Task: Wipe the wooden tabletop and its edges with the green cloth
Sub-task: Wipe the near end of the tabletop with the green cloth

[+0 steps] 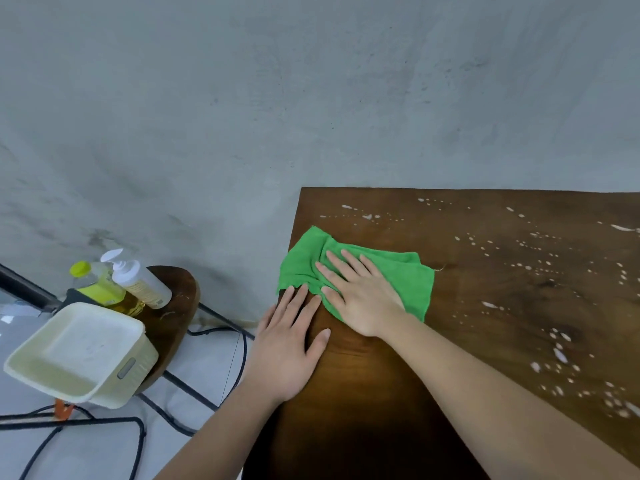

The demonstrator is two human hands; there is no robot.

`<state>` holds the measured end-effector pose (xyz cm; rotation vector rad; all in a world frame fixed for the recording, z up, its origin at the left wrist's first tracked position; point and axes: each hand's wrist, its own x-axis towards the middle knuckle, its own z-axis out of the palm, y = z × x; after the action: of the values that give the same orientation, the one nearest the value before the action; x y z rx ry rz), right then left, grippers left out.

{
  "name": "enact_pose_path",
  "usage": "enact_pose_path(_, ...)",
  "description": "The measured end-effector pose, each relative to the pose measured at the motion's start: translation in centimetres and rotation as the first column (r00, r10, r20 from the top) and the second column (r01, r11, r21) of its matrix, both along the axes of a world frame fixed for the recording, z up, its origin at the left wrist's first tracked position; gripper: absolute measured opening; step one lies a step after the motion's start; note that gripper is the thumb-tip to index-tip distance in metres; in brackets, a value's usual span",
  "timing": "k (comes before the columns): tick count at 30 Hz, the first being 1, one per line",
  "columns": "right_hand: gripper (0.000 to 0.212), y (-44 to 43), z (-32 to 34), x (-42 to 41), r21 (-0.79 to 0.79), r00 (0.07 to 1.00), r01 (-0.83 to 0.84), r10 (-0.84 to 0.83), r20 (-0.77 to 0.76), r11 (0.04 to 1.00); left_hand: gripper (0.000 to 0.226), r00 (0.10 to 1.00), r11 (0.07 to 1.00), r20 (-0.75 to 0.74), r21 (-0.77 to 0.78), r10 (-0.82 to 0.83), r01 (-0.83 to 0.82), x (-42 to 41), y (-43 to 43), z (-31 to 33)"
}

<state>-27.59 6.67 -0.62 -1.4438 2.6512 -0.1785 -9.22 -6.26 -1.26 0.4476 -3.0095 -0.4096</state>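
Two hands (287, 344), one green cloth (391, 271), two bottles (142, 282), one basket (79, 355).

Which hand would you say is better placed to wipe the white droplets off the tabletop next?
The right hand, probably: it lies flat on the green cloth, nearer the white droplets. The left hand rests by the tabletop left edge, fingertips at the cloth's corner.
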Motion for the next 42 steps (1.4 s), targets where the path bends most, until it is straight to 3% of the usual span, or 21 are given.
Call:
enact_pose_path(5, 0.069, -3.3, 0.5, -3.5, -0.011, 1.000, -0.006, 0.007, 0.005, 1.000, 0.075, 1.000, 0.999, 0.004, 0.032, -0.004, 0.004, -2.3, -1.7, 0.0)
enact_pose_path(14, 0.071, -8.3, 1.2, -12.7, 0.016, 0.990, 0.132, -0.132, 0.040, 0.991, 0.072, 0.999, 0.999, -0.004, -0.004, -0.042, 0.042, -7.1, -3.6, -0.1)
enact_pose_path(23, 0.078, -4.0, 2.1, -17.4, 0.029, 0.951, 0.306, -0.307, 0.042, 0.952, 0.074, 0.999, 0.998, -0.004, -0.014, -0.054, 0.054, -7.8, -3.9, -0.6)
enact_pose_path(29, 0.077, 4.2, 2.4, -19.1, 0.025, 0.835, 0.549, -0.550, 0.027, 0.835, 0.079, 0.998, 0.998, 0.023, -0.006, -0.061, 0.061, -7.9, -4.1, -0.4)
enact_pose_path(35, 0.087, 7.3, 2.6, -17.6, 0.054, 0.601, 0.796, -0.798, 0.046, 0.603, 0.081, 0.998, 0.997, 0.010, -0.021, -0.069, 0.069, -8.1, -4.2, -0.7)
enact_pose_path(37, 0.089, 7.0, 2.4, -15.9, 0.055, 0.604, 0.794, -0.796, 0.043, 0.605, 0.082, 0.998, 0.997, 0.004, -0.030, -0.070, 0.070, -8.1, -4.2, -0.8)
enact_pose_path(42, 0.092, 7.0, 1.6, -10.3, 0.048, 0.711, 0.701, -0.702, 0.028, 0.712, 0.086, 0.997, 0.995, 0.015, -0.064, -0.075, 0.076, -8.3, -4.3, -1.0)
